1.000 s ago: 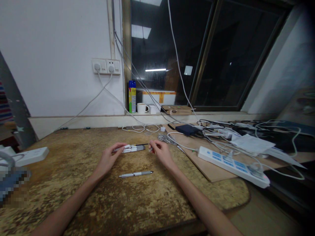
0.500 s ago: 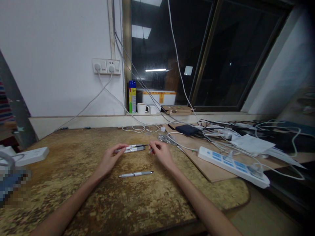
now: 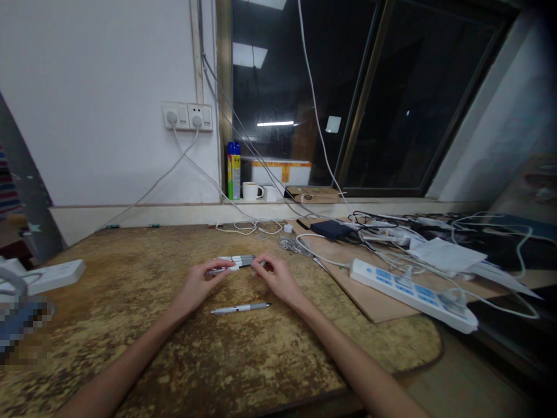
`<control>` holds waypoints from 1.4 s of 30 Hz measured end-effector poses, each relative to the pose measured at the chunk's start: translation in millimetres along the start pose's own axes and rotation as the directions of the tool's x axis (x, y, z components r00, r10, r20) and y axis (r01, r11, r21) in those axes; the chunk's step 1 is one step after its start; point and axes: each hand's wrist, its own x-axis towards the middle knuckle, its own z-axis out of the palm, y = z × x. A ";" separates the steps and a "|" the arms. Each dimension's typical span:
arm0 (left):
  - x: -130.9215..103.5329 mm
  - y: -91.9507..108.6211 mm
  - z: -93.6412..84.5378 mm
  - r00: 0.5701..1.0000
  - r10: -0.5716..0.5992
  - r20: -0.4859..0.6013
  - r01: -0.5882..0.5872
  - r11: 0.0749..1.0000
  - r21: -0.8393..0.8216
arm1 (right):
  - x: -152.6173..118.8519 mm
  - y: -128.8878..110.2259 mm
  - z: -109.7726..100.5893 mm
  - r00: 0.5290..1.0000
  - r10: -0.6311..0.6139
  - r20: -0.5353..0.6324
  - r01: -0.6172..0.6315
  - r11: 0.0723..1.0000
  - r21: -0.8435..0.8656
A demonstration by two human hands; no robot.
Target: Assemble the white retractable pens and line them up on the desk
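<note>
My left hand (image 3: 201, 283) is closed, thumb and fingers pinching the white barrel of a pen (image 3: 234, 268). A thin dark section extends from that barrel to my right hand (image 3: 281, 281). The right fingertips are pinched together at this end of the pen; what small part lies inside them is mostly hidden. Just behind the held pen, several grey-and-white pens (image 3: 243, 259) lie side by side on the table, partly covered by my left fingers. Nearer to me, a single grey-and-white pen (image 3: 241, 308) lies across the worn wooden table (image 3: 243, 360), its dark end to the right.
A crumpled clear plastic packet (image 3: 294, 245) lies beyond my right hand. To the right, a white power strip (image 3: 411, 296) rests on a brown board (image 3: 361, 299) among cables and papers. A spray can (image 3: 234, 171) and a white mug (image 3: 251, 191) stand on the sill.
My right hand has moved left, closer to my left hand, and the dark length showing between them is shorter. The held pen sits slightly lower. The single pen in front has stayed put.
</note>
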 end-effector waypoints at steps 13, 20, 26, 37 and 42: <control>0.5 2.6 -3.1 0.997 -0.060 -0.056 0.061 0.998 0.024 | 7.0 20.2 -1.8 0.979 0.187 -0.082 -0.161 0.955 0.249; 0.7 -2.6 -4.1 0.996 -0.054 -0.065 0.054 0.999 -0.003 | 8.1 11.6 -7.6 0.977 0.170 -0.131 -0.127 0.949 0.290; -1.4 0.5 -1.1 0.998 -0.056 -0.041 0.054 0.997 -0.060 | 6.9 8.3 -2.6 0.987 0.131 -0.091 -0.102 0.956 0.274; -2.7 7.8 4.4 1.000 -0.024 0.003 0.024 0.998 -0.056 | -0.9 -3.1 7.8 0.995 0.083 0.048 -0.092 0.969 0.231; -3.4 8.8 3.5 1.000 -0.023 0.015 0.024 0.998 -0.065 | -2.2 -5.0 7.7 0.997 0.053 0.060 -0.064 0.975 0.210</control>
